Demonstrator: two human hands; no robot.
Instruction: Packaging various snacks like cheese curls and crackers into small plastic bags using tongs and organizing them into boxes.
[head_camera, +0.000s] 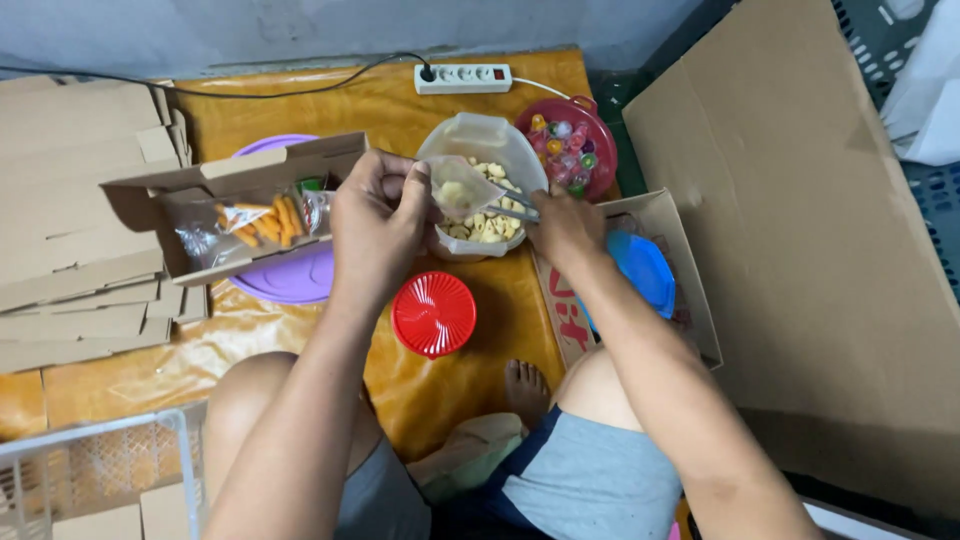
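The left hand (378, 215) pinches a small clear bag (462, 187) open, held above the tub of pale snacks (485, 190) so pieces drop in; the right hand (565, 225) grips metal tongs (518, 208) reaching into that tub.

Both forearms reach fwd, converging. L hand (378, 222) raised, fingers curled in a pinch; R hand (566, 228) fisted, knuckles up.
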